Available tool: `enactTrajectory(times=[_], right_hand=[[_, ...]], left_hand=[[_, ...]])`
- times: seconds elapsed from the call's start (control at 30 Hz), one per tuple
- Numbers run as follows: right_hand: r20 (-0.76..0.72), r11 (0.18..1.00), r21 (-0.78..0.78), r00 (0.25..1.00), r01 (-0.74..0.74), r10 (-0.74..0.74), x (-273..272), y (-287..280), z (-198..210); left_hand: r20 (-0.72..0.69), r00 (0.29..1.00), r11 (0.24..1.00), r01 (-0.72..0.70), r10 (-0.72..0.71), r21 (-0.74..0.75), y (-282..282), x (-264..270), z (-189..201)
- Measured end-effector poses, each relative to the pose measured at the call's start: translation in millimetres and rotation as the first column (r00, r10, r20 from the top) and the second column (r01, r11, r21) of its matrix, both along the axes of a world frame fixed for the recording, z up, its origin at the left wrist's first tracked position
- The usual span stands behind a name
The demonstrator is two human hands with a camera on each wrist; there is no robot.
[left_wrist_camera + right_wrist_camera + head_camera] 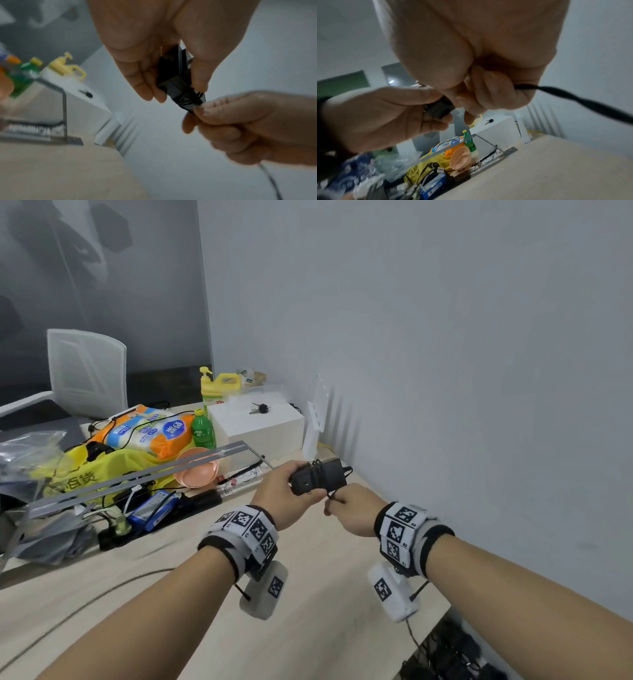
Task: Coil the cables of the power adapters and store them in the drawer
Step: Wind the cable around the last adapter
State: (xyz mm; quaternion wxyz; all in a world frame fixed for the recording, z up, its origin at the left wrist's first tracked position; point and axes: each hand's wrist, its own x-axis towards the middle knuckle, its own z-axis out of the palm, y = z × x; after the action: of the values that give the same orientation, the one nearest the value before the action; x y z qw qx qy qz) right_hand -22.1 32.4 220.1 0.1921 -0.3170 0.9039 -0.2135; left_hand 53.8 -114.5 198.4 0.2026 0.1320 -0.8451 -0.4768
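A black power adapter (318, 480) is held above the wooden table's far right corner, with its thin black cable (320, 470) wound several turns round its middle. My left hand (286, 494) grips the adapter's left end between thumb and fingers. My right hand (352, 508) is curled just to the right and below, pinching the cable's loose end against the adapter. In the left wrist view the adapter (176, 81) sits between the left fingers, and the right hand (240, 121) pinches the cable at its lower tip. In the right wrist view the cable (573, 100) trails rightward out of the fist.
A white box (260, 422) with keys on it stands at the far corner by the wall. Left of it lie a green bottle (202, 429), a yellow soap bottle (219, 386), an orange tissue pack (150, 429), a yellow bag (102, 470), metal rails (137, 474) and a pink bowl (196, 470). Black adapters (452, 655) lie below the table's right edge.
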Motion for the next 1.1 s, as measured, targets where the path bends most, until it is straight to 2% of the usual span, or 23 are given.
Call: enactTrajectory(times=[0.07, 0.13, 0.23, 0.37, 0.47, 0.6, 0.67, 0.73, 0.83, 0.9, 0.97, 1.0, 1.03, 1.1], right_hand=[[-0.085, 0.990, 0.137, 0.995, -0.045, 0.058, 0, 0, 8], [-0.142, 0.975, 0.205, 0.983, -0.084, 0.115, 1, -2, 21], [-0.206, 0.963, 0.245, 0.964, -0.113, 0.165, -4, -6, 40], [-0.208, 0.981, 0.157, 0.968, -0.111, 0.143, -22, 5, 53], [-0.172, 0.991, 0.065, 0.977, -0.115, 0.124, -32, 13, 51], [-0.138, 0.992, 0.005, 0.982, -0.130, 0.129, -36, 17, 41], [-0.107, 0.991, -0.104, 0.992, -0.085, 0.074, -38, 21, 34], [-0.053, 0.974, -0.225, 0.999, -0.005, -0.007, -39, 25, 25], [0.133, 0.952, -0.288, 0.989, 0.104, -0.068, -33, 28, 9], [0.191, 0.950, -0.278, 0.978, 0.142, -0.090, -26, 26, 0], [0.151, 0.968, -0.212, 0.983, 0.133, -0.102, -17, 23, -6], [0.114, 0.981, -0.166, 0.990, 0.104, -0.085, -13, 21, -8], [0.076, 0.991, -0.122, 0.996, 0.061, -0.052, -9, 18, -12], [0.008, 1.000, -0.010, 1.000, -0.025, 0.025, -3, 15, -17]], left_hand=[[0.062, 0.998, 0.979, 0.001, 0.012, -0.205, -1, -1, 3], [0.141, 0.990, 0.925, 0.052, 0.002, -0.377, -5, -4, 0], [0.266, 0.963, 0.869, 0.170, -0.046, -0.465, -12, -5, -6], [0.292, 0.943, 0.867, 0.274, -0.158, -0.416, -19, 0, -7], [0.342, 0.896, 0.830, 0.408, -0.284, -0.379, -17, 7, -3], [0.270, 0.834, 0.836, 0.529, -0.481, -0.146, -11, 12, -1], [0.173, 0.828, 0.840, 0.542, -0.533, -0.006, -10, 14, -1], [0.038, 0.853, 0.844, 0.508, -0.521, 0.171, -8, 16, -3], [-0.146, 0.890, 0.776, 0.449, -0.432, 0.442, 0, 18, -11], [-0.199, 0.917, 0.722, 0.394, -0.345, 0.568, 5, 15, -14], [-0.175, 0.964, 0.721, 0.267, -0.202, 0.640, 8, 9, -15], [-0.134, 0.983, 0.773, 0.180, -0.123, 0.609, 9, 5, -15], [-0.085, 0.995, 0.856, 0.081, -0.044, 0.511, 7, 2, -16], [0.003, 0.998, 0.976, -0.065, 0.065, 0.207, 4, -3, -17]])
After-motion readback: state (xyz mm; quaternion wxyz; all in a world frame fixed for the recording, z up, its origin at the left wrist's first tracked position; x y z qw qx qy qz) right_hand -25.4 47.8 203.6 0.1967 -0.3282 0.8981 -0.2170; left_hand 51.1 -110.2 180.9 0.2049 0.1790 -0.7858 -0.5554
